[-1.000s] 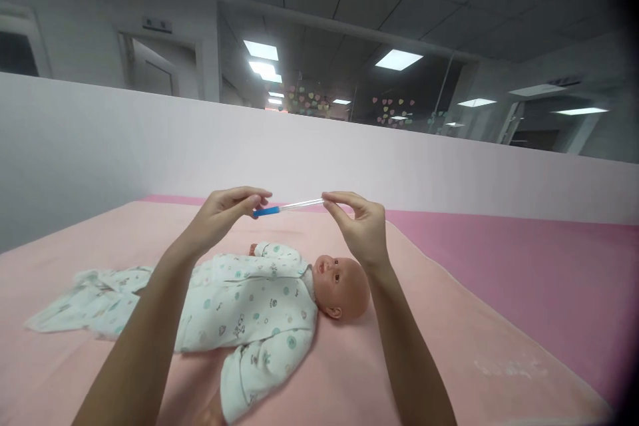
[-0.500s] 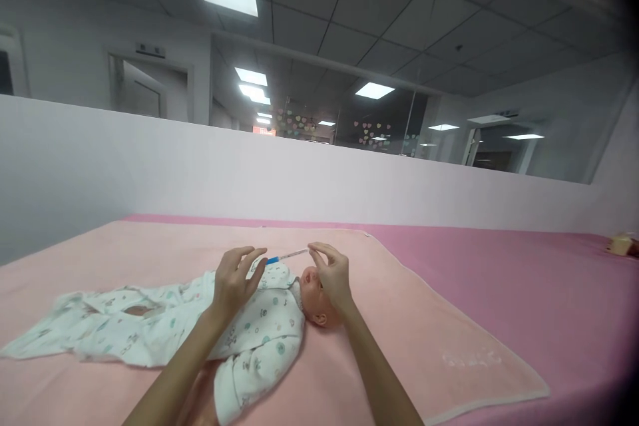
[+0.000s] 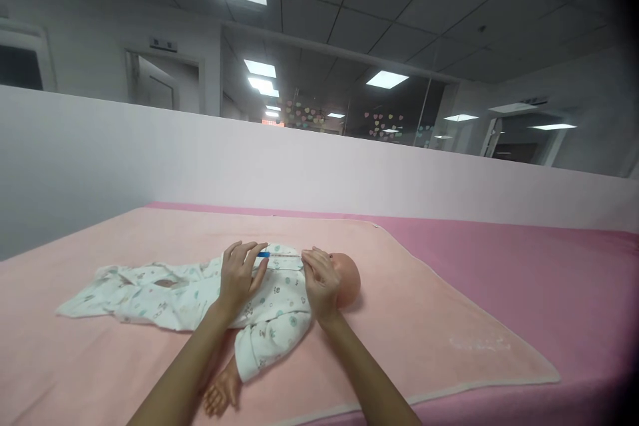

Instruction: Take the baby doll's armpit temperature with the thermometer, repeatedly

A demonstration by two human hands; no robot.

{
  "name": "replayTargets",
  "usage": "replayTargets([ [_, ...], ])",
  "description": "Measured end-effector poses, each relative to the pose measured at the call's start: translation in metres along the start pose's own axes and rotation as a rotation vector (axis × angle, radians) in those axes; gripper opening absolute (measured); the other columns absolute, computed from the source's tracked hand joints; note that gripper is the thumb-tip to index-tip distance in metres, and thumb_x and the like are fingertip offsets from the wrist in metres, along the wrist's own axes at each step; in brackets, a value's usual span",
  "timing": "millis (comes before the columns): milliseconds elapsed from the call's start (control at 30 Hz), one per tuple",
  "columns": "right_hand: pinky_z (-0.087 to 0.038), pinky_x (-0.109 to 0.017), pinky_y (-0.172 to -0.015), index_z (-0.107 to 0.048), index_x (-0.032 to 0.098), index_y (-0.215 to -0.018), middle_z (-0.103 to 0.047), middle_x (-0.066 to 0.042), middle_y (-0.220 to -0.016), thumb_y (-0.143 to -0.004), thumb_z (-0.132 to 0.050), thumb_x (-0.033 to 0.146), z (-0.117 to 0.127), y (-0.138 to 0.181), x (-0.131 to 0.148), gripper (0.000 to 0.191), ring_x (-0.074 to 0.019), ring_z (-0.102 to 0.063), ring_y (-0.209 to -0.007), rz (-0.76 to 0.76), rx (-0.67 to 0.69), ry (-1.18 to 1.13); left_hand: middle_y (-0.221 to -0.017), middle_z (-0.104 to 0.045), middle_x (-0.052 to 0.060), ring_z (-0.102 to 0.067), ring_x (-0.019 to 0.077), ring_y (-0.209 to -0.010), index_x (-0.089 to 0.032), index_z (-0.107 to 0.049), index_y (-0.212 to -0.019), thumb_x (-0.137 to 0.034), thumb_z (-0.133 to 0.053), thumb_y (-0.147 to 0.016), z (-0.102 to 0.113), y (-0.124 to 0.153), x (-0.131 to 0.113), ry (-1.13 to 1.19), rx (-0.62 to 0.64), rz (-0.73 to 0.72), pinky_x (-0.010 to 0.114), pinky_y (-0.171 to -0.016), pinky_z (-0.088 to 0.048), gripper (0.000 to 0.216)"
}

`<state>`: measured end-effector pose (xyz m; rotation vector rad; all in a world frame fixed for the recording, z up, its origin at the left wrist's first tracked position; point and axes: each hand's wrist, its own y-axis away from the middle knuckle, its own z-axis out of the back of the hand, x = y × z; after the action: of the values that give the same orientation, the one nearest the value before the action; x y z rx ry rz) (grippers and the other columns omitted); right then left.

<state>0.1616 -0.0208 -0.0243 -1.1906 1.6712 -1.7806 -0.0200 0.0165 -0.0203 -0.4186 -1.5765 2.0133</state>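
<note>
A slim glass thermometer [image 3: 284,255] with a blue end lies level between my hands, just above the chest of a baby doll. My left hand [image 3: 240,274] has the blue end between thumb and fingers. At the clear end, my right hand [image 3: 319,279] pinches the tip beside the doll's chin. The doll [image 3: 349,279] is on its back, its head to the right and its face partly hidden by my right hand. It wears a white printed romper [image 3: 277,306]; one bare doll hand [image 3: 223,391] sticks out of the near sleeve.
Under the doll is a peach blanket [image 3: 424,319] with a pale edge, spread over a pink padded surface [image 3: 509,279]. A low white wall [image 3: 349,173] runs along the back, with glass windows above it.
The thermometer has gone from tilted to nearly level. My right hand has moved left and away from the doll's head, leaving more of the head showing. The view has shifted slightly.
</note>
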Motion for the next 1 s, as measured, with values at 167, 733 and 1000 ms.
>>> replayTargets([
  [167,-0.052,-0.038,-0.083,-0.066,0.020,-0.087,-0.069,-0.003,-0.083,-0.080,-0.053,0.010,-0.004,0.009,0.000,0.018,-0.0168,-0.065,-0.082,0.112,-0.099,-0.021,-0.089,-0.061,0.005,-0.057,0.0183,-0.085,-0.020,-0.054,-0.102,-0.017,-0.054,-0.077,0.001,-0.004,-0.001,-0.017,-0.080,-0.022,0.042,-0.093,-0.036,0.025],
  [733,-0.051,-0.036,-0.081,-0.056,0.020,-0.102,-0.061,-0.006,-0.092,-0.082,-0.045,0.004,-0.003,0.023,-0.012,0.028,-0.0154,-0.059,-0.090,0.172,-0.074,0.052,-0.089,-0.062,0.005,-0.057,0.0186,-0.084,-0.020,-0.053,-0.104,-0.011,-0.051,-0.077,-0.004,0.002,-0.014,0.067,-0.206,-0.037,0.043,-0.091,-0.037,0.029],
  [1000,-0.049,-0.037,-0.083,-0.054,0.019,-0.101,-0.060,-0.005,-0.089,-0.083,-0.042,0.004,-0.005,0.025,-0.010,0.026,-0.0144,-0.058,-0.088,0.159,-0.099,0.054,-0.089,-0.062,0.006,-0.057,0.0198,-0.087,-0.020,-0.053,-0.104,-0.011,-0.049,-0.078,-0.005,0.004,-0.017,0.086,-0.156,-0.018,0.043,-0.089,-0.038,0.027],
])
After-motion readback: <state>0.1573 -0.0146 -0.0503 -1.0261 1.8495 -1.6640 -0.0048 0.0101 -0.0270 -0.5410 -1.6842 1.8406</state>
